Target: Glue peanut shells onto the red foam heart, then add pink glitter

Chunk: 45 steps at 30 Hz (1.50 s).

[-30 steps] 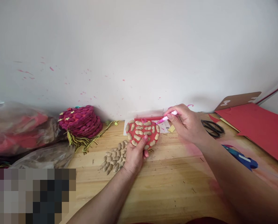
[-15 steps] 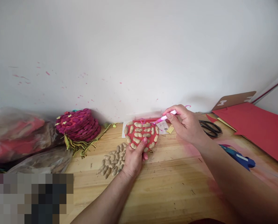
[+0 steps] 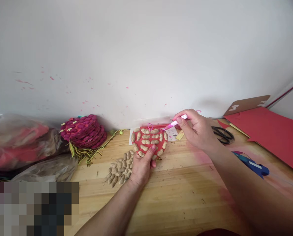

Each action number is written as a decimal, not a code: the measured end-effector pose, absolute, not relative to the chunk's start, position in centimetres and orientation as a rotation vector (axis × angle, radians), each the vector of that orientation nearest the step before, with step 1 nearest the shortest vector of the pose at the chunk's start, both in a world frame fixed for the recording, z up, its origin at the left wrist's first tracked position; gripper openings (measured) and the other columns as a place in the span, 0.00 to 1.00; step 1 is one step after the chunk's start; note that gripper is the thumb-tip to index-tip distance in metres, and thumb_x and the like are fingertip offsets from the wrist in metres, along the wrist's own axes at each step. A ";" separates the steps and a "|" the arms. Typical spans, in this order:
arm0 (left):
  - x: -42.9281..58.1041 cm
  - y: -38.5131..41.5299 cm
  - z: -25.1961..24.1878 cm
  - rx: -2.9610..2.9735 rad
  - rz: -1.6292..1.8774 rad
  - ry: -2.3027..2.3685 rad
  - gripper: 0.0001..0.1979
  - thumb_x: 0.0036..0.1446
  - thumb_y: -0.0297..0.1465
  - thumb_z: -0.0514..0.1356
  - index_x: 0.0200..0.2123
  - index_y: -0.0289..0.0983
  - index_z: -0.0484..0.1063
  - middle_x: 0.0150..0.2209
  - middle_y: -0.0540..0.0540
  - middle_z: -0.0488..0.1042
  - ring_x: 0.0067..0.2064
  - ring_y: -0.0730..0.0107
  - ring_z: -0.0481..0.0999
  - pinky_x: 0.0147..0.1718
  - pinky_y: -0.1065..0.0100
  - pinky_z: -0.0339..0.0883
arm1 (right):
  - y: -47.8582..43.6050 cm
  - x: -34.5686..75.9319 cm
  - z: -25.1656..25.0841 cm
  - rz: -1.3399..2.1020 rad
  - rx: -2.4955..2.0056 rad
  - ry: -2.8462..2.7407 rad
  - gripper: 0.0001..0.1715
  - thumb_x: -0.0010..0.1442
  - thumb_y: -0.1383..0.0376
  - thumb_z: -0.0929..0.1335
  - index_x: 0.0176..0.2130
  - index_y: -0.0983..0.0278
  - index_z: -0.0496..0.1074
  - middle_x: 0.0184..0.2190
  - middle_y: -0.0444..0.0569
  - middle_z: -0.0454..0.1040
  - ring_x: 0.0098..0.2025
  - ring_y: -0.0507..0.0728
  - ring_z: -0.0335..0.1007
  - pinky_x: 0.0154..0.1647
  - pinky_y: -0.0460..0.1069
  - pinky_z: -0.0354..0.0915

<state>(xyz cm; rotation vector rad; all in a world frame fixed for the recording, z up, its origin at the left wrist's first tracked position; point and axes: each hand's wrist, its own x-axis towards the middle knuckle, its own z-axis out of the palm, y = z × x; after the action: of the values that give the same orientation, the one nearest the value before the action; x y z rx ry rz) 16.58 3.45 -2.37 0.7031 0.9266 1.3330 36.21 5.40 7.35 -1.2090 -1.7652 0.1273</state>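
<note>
The left hand (image 3: 142,167) is clamped on 1 red disc (image 3: 160,144) studded with peanuts (image 3: 146,142), thumb across its front, up over the table (image 3: 161,203)! The right hand (image 3: 195,131) grips 1 white-and-pink pen (image 3: 174,124), fingers closed round it, tip right by the disc's top edge. Loose peanuts (image 3: 118,169) lie beside the left wrist; scissors (image 3: 222,132) sit beyond the right forearm.

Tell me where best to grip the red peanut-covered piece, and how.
Grip the red piece by its lower edge, from the near side, pinching face and back, as the left hand seems to. Judging by its flat shape, that suits; the pen in the right hand is at its upper right edge.
</note>
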 end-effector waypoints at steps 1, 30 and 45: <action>16.6 3.4 -2.4 0.704 1.329 0.921 0.20 0.42 0.40 0.77 0.33 0.34 0.78 0.29 0.50 0.77 0.20 0.82 0.65 0.11 0.79 0.59 | 5.4 36.2 7.3 0.130 -1.201 -1.761 0.12 0.70 0.56 0.65 0.39 0.59 0.74 0.37 0.49 0.78 0.40 0.60 0.76 0.42 0.56 0.67; 16.7 3.2 -1.8 0.649 1.349 0.937 0.26 0.39 0.43 0.78 0.37 0.35 0.76 0.29 0.52 0.77 0.20 0.84 0.63 0.14 0.79 0.57 | 5.1 35.8 7.6 0.167 -1.218 -1.690 0.14 0.70 0.54 0.65 0.41 0.58 0.75 0.36 0.49 0.80 0.38 0.60 0.77 0.39 0.55 0.67; 16.5 3.4 -2.5 0.704 1.379 0.954 0.24 0.42 0.44 0.76 0.39 0.36 0.77 0.31 0.51 0.76 0.23 0.81 0.65 0.17 0.78 0.59 | 4.7 35.8 8.0 0.172 -1.223 -1.627 0.14 0.69 0.52 0.66 0.40 0.57 0.75 0.34 0.48 0.80 0.36 0.60 0.76 0.35 0.54 0.67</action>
<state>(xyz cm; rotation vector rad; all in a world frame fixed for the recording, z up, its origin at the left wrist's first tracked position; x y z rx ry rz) 16.46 3.41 -2.47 0.7042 0.9543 1.3792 35.84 4.70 8.01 -1.2230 -1.6271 0.1718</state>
